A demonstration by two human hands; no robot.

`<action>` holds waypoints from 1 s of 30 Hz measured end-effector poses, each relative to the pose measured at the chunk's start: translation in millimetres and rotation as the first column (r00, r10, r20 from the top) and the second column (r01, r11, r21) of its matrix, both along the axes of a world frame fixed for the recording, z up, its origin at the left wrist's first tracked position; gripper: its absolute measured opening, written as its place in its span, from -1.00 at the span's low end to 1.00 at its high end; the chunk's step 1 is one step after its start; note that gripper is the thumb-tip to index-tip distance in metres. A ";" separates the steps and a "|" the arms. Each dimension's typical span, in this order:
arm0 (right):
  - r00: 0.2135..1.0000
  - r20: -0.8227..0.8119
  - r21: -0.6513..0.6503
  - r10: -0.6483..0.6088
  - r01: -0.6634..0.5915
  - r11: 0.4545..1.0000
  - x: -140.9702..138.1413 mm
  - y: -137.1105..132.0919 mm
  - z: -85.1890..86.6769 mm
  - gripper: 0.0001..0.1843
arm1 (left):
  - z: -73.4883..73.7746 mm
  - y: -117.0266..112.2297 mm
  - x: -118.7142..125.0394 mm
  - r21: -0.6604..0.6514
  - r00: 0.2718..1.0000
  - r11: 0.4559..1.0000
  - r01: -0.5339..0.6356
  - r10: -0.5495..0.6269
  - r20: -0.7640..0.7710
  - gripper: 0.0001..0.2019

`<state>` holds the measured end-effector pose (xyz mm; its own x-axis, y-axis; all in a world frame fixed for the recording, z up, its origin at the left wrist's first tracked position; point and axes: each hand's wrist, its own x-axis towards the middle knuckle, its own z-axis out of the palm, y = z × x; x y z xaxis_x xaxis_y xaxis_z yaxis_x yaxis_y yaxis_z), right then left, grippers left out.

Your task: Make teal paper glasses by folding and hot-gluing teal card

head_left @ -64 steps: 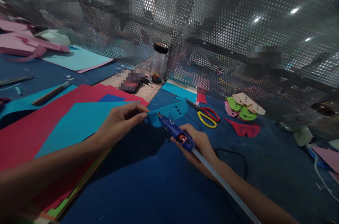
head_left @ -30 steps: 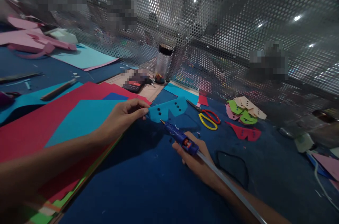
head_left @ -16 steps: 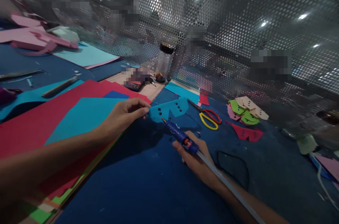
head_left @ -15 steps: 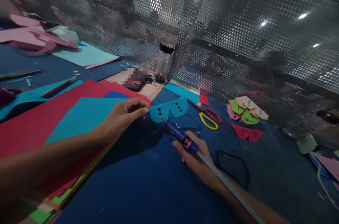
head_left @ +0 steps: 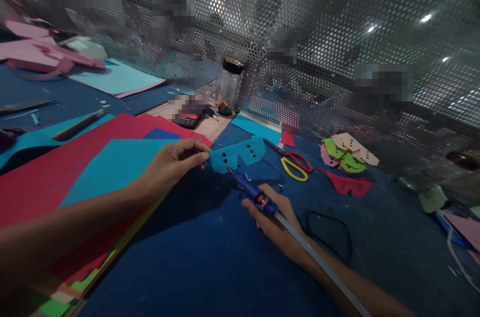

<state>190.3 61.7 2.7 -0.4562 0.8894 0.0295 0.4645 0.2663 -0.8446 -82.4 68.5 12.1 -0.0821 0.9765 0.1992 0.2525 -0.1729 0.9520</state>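
My left hand (head_left: 187, 155) pinches the left end of a light blue paper cutout (head_left: 240, 150), shaped like a small eye mask and dotted with black marks. Wrapped in the fingers of my right hand (head_left: 275, 212) is a blue hot glue gun (head_left: 251, 192). Its brass nozzle points up and left, close to the cutout's lower left edge; whether it touches the paper I cannot tell. A long, clear glue stick (head_left: 318, 259) runs out of the gun's back end over my right forearm. Scissors (head_left: 290, 159) with red and yellow handles lie just right of the cutout.
Red sheets (head_left: 45, 182) and blue paper are stacked at the left. A red cutout (head_left: 347, 184) lies below a pile of green and cream ones (head_left: 350, 152). Behind stand a black-lidded jar (head_left: 229, 84) and a perforated metal screen (head_left: 311, 62). A dark cord (head_left: 330, 229) loops at right.
The whole view has shifted slightly, so everything sits a little farther left. Both hands keep their holds, and the nozzle stays close to the cutout's lower edge.
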 end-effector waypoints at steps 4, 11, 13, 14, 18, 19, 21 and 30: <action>1.000 0.001 -0.023 -0.015 0.015 1.000 -0.9 -0.3 2.5 -0.68 | 0.1 0.0 -0.1 -0.001 1.000 1.000 0.000 0.000 -0.007 -0.80; 1.000 -0.012 -0.021 -0.016 0.016 1.000 -0.3 0.5 0.8 -0.70 | -1.1 0.0 -0.6 0.000 1.000 1.000 0.003 -0.003 -0.016 -0.81; 1.000 -0.012 -0.019 -0.019 0.019 1.000 -0.2 0.3 0.6 -0.69 | -1.1 -0.1 -0.7 -0.001 1.000 1.000 0.002 -0.002 -0.017 -0.82; 1.000 -0.010 -0.020 -0.019 0.019 1.000 0.0 0.0 0.6 -0.69 | -0.9 -0.2 -0.7 -0.002 1.000 1.000 0.001 -0.002 -0.019 -0.82; 1.000 -0.010 -0.011 -0.016 0.015 1.000 0.6 -1.6 1.0 -0.67 | 0.8 -0.7 -0.4 -0.008 1.000 1.000 -0.001 0.001 -0.029 -0.80; 1.000 -0.008 -0.011 -0.018 0.018 1.000 0.6 -1.9 1.3 -0.67 | 1.3 -0.9 -0.3 -0.008 1.000 1.000 -0.001 0.001 -0.027 -0.80; 1.000 0.001 -0.018 -0.024 0.024 1.000 0.2 -2.1 2.3 -0.66 | 2.0 -1.3 0.1 -0.009 1.000 1.000 -0.002 0.001 -0.021 -0.79; 0.999 0.014 -0.045 -0.035 0.036 0.998 -0.5 -2.8 5.5 -0.63 | 0.3 -0.9 -0.4 -0.008 0.999 1.000 -0.007 0.007 -0.033 -0.77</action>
<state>189.9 58.9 8.2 -0.4244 0.9053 -0.0168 0.4840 0.2111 -0.8492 -82.7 67.6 12.4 -0.0824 0.9775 0.1942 0.2845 -0.1637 0.9446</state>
